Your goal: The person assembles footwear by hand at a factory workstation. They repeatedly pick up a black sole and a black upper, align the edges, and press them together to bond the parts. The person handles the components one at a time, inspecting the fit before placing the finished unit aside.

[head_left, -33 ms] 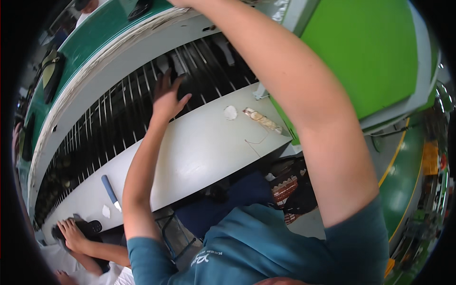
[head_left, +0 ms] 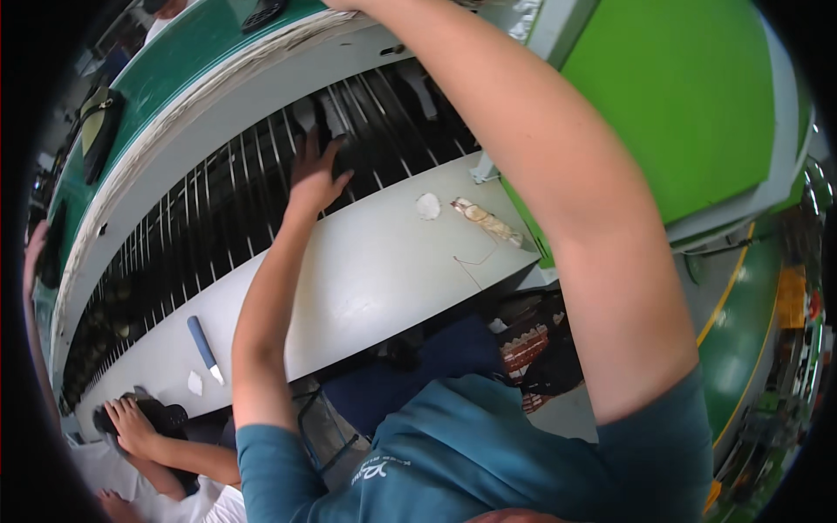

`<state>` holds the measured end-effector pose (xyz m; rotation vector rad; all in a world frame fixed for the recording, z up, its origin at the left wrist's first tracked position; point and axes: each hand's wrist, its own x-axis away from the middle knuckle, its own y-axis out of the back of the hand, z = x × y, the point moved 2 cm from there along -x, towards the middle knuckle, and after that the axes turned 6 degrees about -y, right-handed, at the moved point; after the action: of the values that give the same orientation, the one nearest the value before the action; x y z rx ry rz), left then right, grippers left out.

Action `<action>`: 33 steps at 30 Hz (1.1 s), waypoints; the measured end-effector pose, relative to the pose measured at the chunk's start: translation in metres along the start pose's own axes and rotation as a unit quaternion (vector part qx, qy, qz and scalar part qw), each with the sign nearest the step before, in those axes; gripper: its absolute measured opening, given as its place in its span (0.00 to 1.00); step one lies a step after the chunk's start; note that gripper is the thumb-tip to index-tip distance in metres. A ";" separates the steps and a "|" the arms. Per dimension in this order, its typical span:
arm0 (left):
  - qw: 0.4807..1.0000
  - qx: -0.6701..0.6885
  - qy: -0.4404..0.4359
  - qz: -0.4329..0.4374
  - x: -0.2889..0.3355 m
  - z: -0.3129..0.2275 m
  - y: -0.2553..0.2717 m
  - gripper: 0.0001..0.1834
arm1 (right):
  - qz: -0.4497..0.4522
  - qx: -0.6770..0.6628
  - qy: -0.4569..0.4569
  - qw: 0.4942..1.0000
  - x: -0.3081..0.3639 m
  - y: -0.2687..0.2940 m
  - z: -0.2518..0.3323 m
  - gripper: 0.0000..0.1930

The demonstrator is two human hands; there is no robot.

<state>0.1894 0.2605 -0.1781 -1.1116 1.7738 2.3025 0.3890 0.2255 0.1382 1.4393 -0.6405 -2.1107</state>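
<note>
Clearly, in the head view the left hand [head_left: 318, 181] is spread wide, its fingers over a dark rack of thin metal bars [head_left: 212, 222], with a pale grey elongated piece [head_left: 332, 118] just beyond the fingertips; whether they touch it I cannot tell. The right hand [head_left: 344, 3] is nearly all cut off by the upper edge, so its grip cannot be told.

Fingers could catch between the bars if the left hand dips at a slant. A leftward sweep of that forearm could knock the blue-handled knife with a short pale blade [head_left: 202, 344] — it lies near the white, smooth counter's [head_left: 366, 288] near edge, beside a small white scrap [head_left: 195, 383]. A thin reddish thread [head_left: 475, 261], trailing by a cream, wrapped stick-like bundle [head_left: 484, 220], could snag on a sleeve and drag it off.

As for edges, the green upper surface [head_left: 174, 78] with its frayed pale rim overhangs the rack's far side, and a bright green panel [head_left: 689, 96] crowds the right arm. The widest room is over the counter's middle, between the knife and a round white pad [head_left: 428, 207] — leftward, a co-worker's hand [head_left: 132, 427] on a black shoe [head_left: 167, 417] limits reach.
</note>
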 end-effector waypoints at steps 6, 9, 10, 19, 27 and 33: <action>0.982 0.128 0.121 0.068 0.012 0.072 -0.055 0.26 | -0.019 -0.014 0.025 0.999 -0.004 -0.016 0.010 0.19; 0.926 0.326 0.191 0.023 0.012 0.065 -0.010 0.18 | -0.012 0.019 0.018 1.000 0.000 -0.017 -0.006 0.17; 0.885 0.413 0.216 -0.003 0.016 0.062 0.013 0.16 | -0.013 0.021 0.020 1.000 0.000 -0.018 -0.008 0.17; 0.958 0.280 0.041 -0.054 0.093 -0.060 0.218 0.15 | -0.047 -0.029 0.039 0.998 0.006 -0.005 0.000 0.14; 0.896 0.428 0.112 -0.024 0.133 -0.093 0.204 0.19 | -0.072 -0.394 0.063 0.914 0.122 0.023 0.041 0.16; 0.560 0.766 0.158 -0.273 0.078 -0.069 0.255 0.44 | 0.230 -0.689 -0.145 0.672 0.322 0.059 0.101 0.14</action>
<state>0.0570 0.0821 -0.0149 -1.1702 2.0058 -0.2094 0.2008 -0.0154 -0.0174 0.0360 0.4895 -1.5775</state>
